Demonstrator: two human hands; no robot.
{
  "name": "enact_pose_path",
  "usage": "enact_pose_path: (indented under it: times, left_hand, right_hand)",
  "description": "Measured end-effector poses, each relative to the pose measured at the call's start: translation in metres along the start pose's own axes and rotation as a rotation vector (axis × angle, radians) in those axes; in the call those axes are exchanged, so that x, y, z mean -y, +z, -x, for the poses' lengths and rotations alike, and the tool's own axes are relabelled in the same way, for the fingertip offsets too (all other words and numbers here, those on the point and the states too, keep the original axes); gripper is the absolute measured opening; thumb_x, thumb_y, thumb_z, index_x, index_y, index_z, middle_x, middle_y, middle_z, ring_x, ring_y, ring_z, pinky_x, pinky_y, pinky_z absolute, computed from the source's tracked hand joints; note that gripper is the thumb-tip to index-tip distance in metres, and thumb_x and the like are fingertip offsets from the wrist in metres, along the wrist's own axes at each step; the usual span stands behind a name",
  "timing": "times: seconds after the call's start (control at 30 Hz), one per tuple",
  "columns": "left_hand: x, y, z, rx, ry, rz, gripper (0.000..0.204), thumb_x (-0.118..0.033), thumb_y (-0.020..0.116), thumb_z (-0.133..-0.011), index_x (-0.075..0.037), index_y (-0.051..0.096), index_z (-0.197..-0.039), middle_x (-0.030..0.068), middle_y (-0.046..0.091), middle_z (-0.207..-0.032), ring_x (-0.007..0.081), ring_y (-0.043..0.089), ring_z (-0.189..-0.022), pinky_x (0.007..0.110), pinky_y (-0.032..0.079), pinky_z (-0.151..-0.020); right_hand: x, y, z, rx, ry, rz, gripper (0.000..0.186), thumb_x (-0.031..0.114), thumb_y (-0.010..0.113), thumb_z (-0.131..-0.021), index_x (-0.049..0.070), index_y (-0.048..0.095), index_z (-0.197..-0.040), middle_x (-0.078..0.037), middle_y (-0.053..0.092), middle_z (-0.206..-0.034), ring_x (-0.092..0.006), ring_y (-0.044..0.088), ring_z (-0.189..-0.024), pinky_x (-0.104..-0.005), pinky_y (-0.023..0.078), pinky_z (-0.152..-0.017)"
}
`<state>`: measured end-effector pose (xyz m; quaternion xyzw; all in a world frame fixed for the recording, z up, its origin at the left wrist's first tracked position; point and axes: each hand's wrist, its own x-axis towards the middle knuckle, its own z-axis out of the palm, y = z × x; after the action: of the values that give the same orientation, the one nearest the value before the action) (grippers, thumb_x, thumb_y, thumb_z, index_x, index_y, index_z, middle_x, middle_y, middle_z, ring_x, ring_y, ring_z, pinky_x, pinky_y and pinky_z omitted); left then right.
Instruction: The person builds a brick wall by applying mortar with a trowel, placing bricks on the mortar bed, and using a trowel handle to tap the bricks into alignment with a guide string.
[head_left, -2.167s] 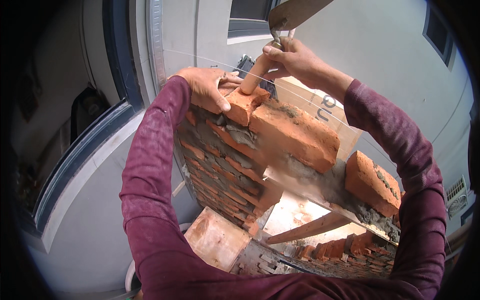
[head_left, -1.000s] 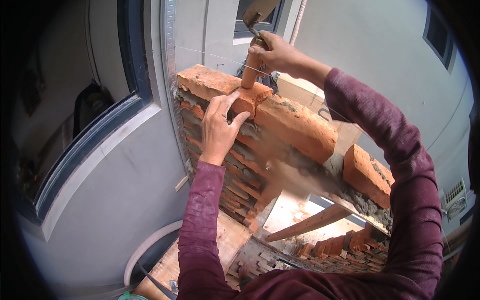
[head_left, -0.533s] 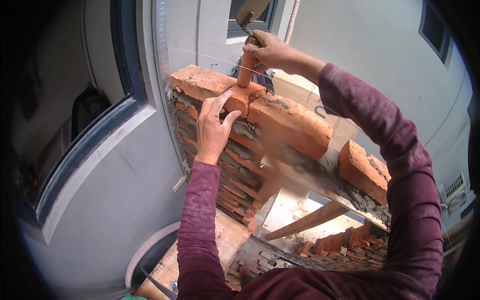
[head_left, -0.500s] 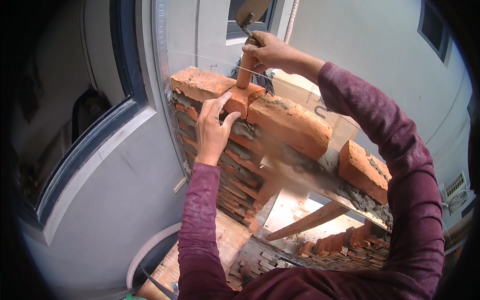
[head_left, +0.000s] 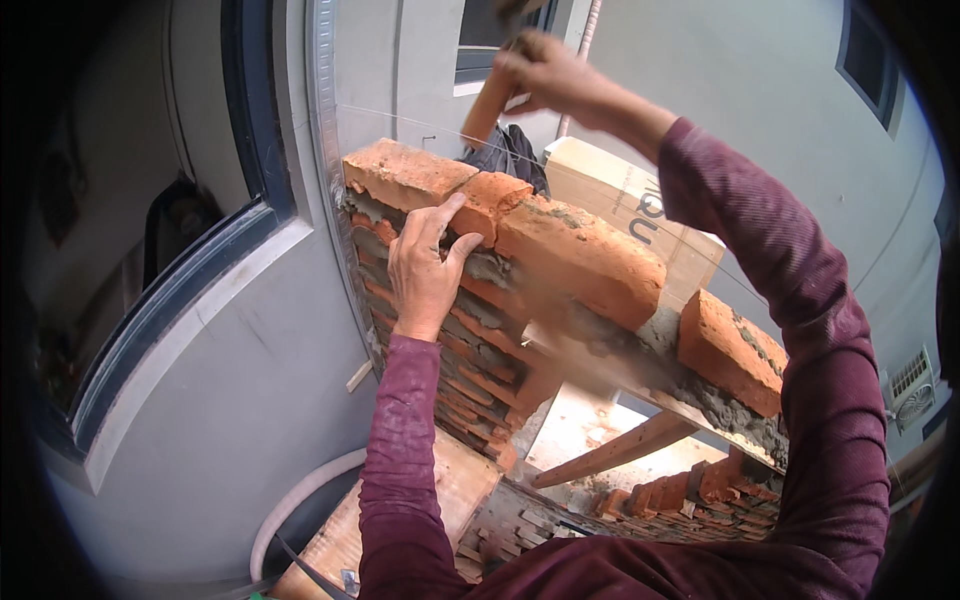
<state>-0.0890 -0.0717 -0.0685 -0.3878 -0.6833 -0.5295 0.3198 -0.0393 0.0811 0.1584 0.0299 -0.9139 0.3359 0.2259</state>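
My left hand [head_left: 426, 265] grips the front of a short brick [head_left: 488, 200] in the top course of a brick wall [head_left: 475, 330], thumb and fingers against its face. My right hand [head_left: 548, 75] is raised above and behind it, shut on a trowel [head_left: 488, 105] held blade up, its wooden handle end lifted clear of that brick; hand and blade are blurred. A longer brick [head_left: 400, 172] lies to the left, another [head_left: 578, 258] to the right. Grey mortar fills the joints. A separate brick [head_left: 728, 350] sits farther right. A thin string [head_left: 410, 114] stretches above the course.
A metal strip [head_left: 325, 120] runs up the wall corner beside a window frame [head_left: 265, 205] on the left. A cardboard box [head_left: 600, 180] and dark bag stand behind the wall. Below are a wooden board [head_left: 470, 465], a timber brace [head_left: 610, 455], a pale hose [head_left: 300, 492] and another brick stretch.
My right hand has lifted the trowel handle up off the short brick. Since the earliest frame, my left hand has shifted from the wall's top down onto the short brick's face.
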Motion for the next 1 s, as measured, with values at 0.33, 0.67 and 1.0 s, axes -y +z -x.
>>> enact_pose_path:
  times: [0.33, 0.67, 1.0]
  left_hand:
    - [0.004, 0.000, 0.002, -0.019, 0.024, -0.037, 0.054, -0.034, 0.076, -0.076, -0.024, 0.062, -0.127, -0.0001, 0.061, -0.103, 0.0175, 0.058, -0.081, 0.035, 0.043, -0.077]
    - [0.002, 0.004, 0.004, -0.027, 0.011, -0.035, 0.050, -0.038, 0.073, -0.078, -0.025, 0.061, -0.126, -0.0011, 0.061, -0.102, 0.0198, 0.059, -0.093, 0.037, 0.041, -0.080]
    - [0.010, 0.012, 0.006, -0.088, 0.052, -0.080, 0.062, -0.064, 0.064, -0.075, -0.027, 0.061, -0.125, 0.0001, 0.056, -0.096, 0.0219, 0.055, -0.090, 0.040, 0.041, -0.081]
  right_hand:
    - [-0.008, 0.014, 0.021, 0.147, 0.125, 0.060, 0.037, 0.027, 0.045, -0.103, -0.007, 0.043, -0.118, -0.022, 0.055, -0.114, -0.0289, 0.064, -0.104, -0.0377, 0.062, -0.084]
    - [-0.023, 0.021, 0.016, 0.080, 0.132, 0.015, 0.030, 0.022, 0.046, -0.102, -0.007, 0.046, -0.112, -0.023, 0.060, -0.109, -0.0306, 0.068, -0.096, -0.0371, 0.062, -0.082]
    - [-0.032, 0.026, 0.029, 0.023, 0.052, 0.023, 0.033, 0.025, 0.045, -0.103, -0.006, 0.045, -0.112, -0.019, 0.061, -0.100, -0.0280, 0.069, -0.094, -0.0355, 0.061, -0.084]
